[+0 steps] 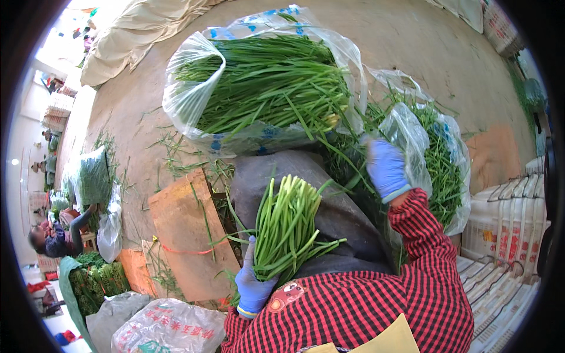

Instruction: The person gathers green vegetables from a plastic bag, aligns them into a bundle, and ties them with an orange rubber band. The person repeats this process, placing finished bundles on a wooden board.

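My left hand, in a blue glove, grips a bundle of garlic chives by its leafy lower part. The pale cut ends point away from me, and a few stalks stick out sideways. Beneath the bundle a dark apron covers my lap. My right hand, also gloved in blue, is motion-blurred beside a clear plastic bag of loose green leaves. Whether its fingers hold anything is unclear. Beyond my knees, a large open plastic bag lies full of long chives.
A cardboard sheet with a red band lies to my left. White plastic crates stand at right. Printed sacking and tied green bundles are at lower left. Another person sits farther left beside a wrapped bundle.
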Tool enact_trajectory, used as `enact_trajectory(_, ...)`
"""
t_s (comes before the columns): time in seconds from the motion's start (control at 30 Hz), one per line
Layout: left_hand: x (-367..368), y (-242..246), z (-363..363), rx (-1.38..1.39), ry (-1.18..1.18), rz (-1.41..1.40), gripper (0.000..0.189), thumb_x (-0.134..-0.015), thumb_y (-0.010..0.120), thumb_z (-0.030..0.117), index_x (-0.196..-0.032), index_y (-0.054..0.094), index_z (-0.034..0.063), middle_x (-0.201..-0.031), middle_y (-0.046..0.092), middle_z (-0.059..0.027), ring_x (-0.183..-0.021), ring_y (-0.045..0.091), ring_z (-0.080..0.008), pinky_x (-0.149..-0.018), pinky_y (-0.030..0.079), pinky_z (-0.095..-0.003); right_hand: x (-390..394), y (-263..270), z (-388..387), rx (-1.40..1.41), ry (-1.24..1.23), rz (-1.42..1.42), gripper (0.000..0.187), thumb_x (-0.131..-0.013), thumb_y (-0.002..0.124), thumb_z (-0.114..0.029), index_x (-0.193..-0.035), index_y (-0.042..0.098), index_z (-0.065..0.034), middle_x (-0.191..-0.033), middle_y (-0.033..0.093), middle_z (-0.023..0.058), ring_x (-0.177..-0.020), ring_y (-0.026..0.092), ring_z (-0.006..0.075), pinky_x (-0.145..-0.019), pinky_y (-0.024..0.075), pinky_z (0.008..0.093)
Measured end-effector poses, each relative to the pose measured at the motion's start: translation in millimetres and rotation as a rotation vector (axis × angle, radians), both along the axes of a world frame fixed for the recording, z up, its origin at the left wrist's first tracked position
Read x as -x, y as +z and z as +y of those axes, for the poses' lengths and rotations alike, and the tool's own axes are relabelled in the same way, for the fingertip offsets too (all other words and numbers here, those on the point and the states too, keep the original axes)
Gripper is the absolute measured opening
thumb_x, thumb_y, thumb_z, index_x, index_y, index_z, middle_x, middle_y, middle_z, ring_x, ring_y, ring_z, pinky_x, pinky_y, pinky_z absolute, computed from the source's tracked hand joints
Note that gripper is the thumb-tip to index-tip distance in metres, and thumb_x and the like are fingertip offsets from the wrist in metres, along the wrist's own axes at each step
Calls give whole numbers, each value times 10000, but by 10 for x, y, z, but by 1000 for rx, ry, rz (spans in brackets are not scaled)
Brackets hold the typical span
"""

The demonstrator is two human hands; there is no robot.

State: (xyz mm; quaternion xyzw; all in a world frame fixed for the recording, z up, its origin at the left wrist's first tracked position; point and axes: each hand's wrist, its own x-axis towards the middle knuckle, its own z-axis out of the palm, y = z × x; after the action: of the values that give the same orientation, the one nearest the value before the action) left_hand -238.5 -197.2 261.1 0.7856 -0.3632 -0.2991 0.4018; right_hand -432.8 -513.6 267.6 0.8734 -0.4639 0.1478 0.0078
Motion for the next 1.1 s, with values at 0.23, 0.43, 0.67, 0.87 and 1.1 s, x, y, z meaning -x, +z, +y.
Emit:
enact_trajectory(0.23, -32, -30, 1, 160, -90, -370, 935, -744, 888, 227, -1546, 434, 72, -1107, 748, -173, -888, 752, -294, -762, 583, -354, -311, 435, 550, -249, 575, -479, 432, -755, 841, -272, -1111, 681, -86, -1021, 652, 151, -990, 617, 356, -836, 506, 447)
enact_trajectory(0.43, -138, -167, -1, 206, -168, -124, 927, -769, 876, 273, -1556, 423, 89, -1125, 738, -175, -899, 742, -293, -790, 575, -358, -448, 331, 518, -338, 555, -123, 375, -750, 841, -419, -890, 723, -91, -876, 689, 139, -814, 664, 314, -699, 507, 420)
enact_trajectory(0.67, -293, -308, -46, 268, -146, -16, 917, -782, 866, 282, -1560, 418, 94, -1152, 728, -172, -936, 731, -276, -825, 564, -352, -354, -52, 375, -737, 539, -295, 171, -838, 789, -200, -899, 750, -45, -810, 718, 111, -686, 656, 247, -641, 505, 377)
enact_trajectory(0.87, -295, -312, 6, 296, -145, 22, 909, -794, 859, 289, -1563, 414, 98, -1176, 720, -169, -967, 722, -262, -855, 556, -347, -366, -175, 303, -1457, 325, -626, 146, -870, 751, -114, -973, 762, -11, -858, 733, 38, -751, 632, 135, -676, 502, 308)
enact_trajectory(1.1, -236, -342, 65, 312, -142, 47, 899, -807, 849, 297, -1566, 409, 103, -1204, 710, -165, -1004, 711, -246, -890, 545, -341, -346, -225, 348, -1375, 351, -621, 144, -873, 738, -75, -992, 760, 2, -862, 720, 7, -781, 616, 105, -694, 502, 291)
